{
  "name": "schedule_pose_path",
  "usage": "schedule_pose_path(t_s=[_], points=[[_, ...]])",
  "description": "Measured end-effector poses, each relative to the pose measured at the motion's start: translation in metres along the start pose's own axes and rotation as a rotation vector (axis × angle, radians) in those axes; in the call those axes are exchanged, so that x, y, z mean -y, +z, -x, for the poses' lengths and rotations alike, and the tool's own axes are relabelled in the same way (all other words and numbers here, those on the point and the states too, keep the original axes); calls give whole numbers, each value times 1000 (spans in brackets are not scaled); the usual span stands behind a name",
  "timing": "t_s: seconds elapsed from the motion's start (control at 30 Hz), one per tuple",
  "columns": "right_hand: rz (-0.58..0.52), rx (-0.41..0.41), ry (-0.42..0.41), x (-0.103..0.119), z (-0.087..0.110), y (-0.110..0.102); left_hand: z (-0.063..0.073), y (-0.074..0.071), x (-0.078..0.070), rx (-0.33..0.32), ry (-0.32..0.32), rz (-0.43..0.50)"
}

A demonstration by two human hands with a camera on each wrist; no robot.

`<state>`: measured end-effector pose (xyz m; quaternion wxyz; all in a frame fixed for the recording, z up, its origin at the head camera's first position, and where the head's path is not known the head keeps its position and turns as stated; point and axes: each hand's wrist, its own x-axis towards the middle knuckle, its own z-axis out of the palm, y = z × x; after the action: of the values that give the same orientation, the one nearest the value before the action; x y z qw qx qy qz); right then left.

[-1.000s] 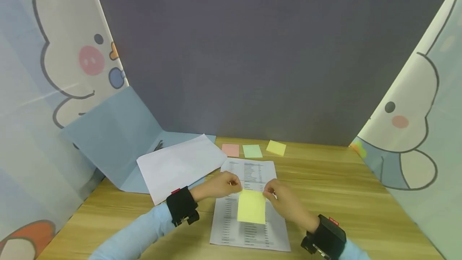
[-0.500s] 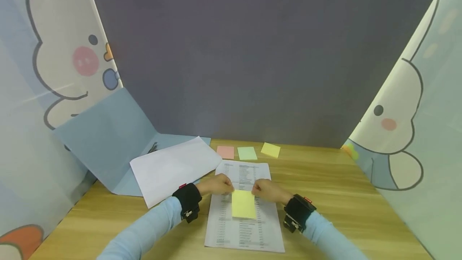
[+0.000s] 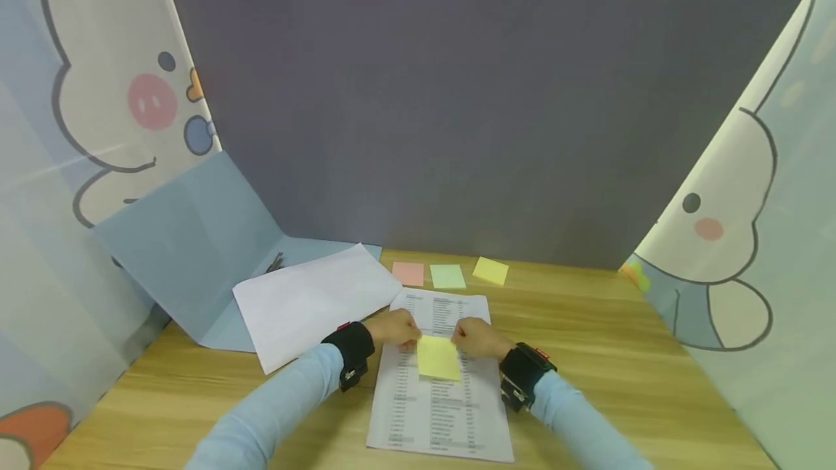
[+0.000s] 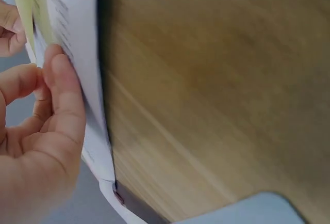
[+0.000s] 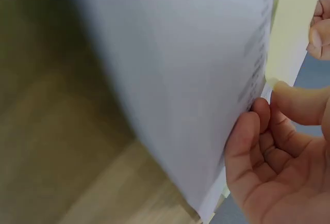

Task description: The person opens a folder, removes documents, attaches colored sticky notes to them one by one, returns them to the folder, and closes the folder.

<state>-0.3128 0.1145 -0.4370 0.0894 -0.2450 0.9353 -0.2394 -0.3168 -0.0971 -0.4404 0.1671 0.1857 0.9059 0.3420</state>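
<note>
- While the left hand (image 3: 396,326) and right hand (image 3: 479,338) pinch its far corners, the square, blank yellow note (image 3: 438,360) is over the printed sheet (image 3: 437,415) in the head view; far left, the open blue folder (image 3: 196,227) bears a small dark clip (image 3: 276,262) and part of a white sheet (image 3: 320,302).
- Left wrist view: thumb and fingertips close together at the note's corner.
- Right wrist view: thumb against its pale corner, fingers curled.

Office-like booth (image 3: 451,107); folder (image 3: 189,234), cartoon-print walls (image 3: 721,238)
</note>
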Motion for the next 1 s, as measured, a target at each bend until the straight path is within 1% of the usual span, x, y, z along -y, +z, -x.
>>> schedule_pose_path(t_s=[0.17, 0.23, 0.3, 0.4, 0.5, 0.7, 0.73, 0.77, 0.87, 0.97, 1.0], points=[[22, 4, 66, -1, -10, 0, -4, -2, 1, -23, -19, 2], [23, 17, 93, -1, -12, 1, -5, 0, 1, -33, -48, -9], [26, 25, 103, -1, -14, 3, -5, 2, 1, -44, -87, -39], [26, 29, 112, -2, -16, 7, -6, 4, 1, -62, -129, -95], [28, 26, 121, -5, -19, 8, -8, 3, 2, -78, -137, -125], [2, 49, 144, -6, -21, 8, -7, 0, -3, -66, -181, -120], [-3, 53, 147, -6, -21, 8, -7, 0, -4, -66, -184, -115], [4, 54, 133, -5, -20, 7, -7, 0, -5, -67, -188, -113], [-9, 62, 138, -4, -19, 5, -8, 0, -5, -68, -195, -112], [-10, 65, 151, -4, -20, 5, -11, 1, -3, -72, -199, -100], [-18, 67, 169, -4, -21, 5, -11, 1, -3, -70, -201, -95]])
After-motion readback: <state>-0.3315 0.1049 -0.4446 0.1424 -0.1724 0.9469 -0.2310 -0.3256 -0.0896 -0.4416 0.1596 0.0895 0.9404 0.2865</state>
